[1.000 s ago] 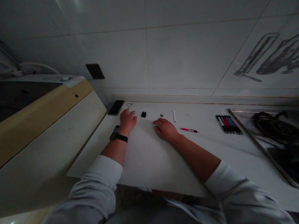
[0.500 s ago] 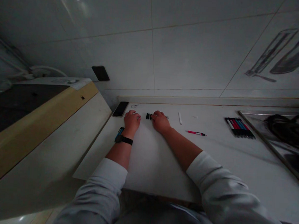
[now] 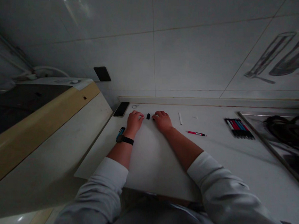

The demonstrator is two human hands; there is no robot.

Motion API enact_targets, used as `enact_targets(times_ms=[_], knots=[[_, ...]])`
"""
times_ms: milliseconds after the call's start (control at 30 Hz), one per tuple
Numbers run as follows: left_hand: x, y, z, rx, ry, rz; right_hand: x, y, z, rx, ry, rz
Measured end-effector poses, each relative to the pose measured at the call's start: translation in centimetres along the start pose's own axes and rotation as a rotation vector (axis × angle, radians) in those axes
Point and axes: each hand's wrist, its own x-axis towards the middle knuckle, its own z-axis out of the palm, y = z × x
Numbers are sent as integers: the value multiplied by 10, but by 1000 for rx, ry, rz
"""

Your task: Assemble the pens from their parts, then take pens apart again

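Two small black pieces [image 3: 148, 116] lie side by side on the white tabletop [image 3: 157, 164], between my hands. My left hand [image 3: 134, 122] rests just left of them, thumb and fingers pinched together; whatever is in the pinch is too small to make out. Just right of the pieces is my right hand [image 3: 162, 121], its fingers curled down to the table. A dark bit shows at its fingertips, and the hand hides what is beneath. A white stick [image 3: 180, 118] and a pink-and-black pen [image 3: 197, 133] lie to the right of that hand.
A phone [image 3: 121, 109] and a thin ring [image 3: 135, 106] lie at the back left. A blue-and-black item [image 3: 120, 133] is beside my left wrist. Several pens [image 3: 239, 129] lie in a row at right, near a metal-edged tray [image 3: 263, 137]. A cream appliance [image 3: 72, 129] borders the left.
My left hand has shifted slightly right, nearer the black pieces. My right hand's fingers have drawn together, and fewer black pieces show around it.
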Motion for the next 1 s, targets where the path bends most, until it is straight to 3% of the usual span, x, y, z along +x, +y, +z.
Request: enact_targets(times_ms=[300,567,833,1000], knots=[[-2,9,3,-192,-27,9,12,14,5,-29,39,-146],[-3,9,4,-276,-21,-60,3,10,9,100,217,-170],[-8,20,5,-325,-125,26,-48,3,-4,390,247,-70],[-20,32,4,-382,-189,122,-84,24,-13,652,228,202]])
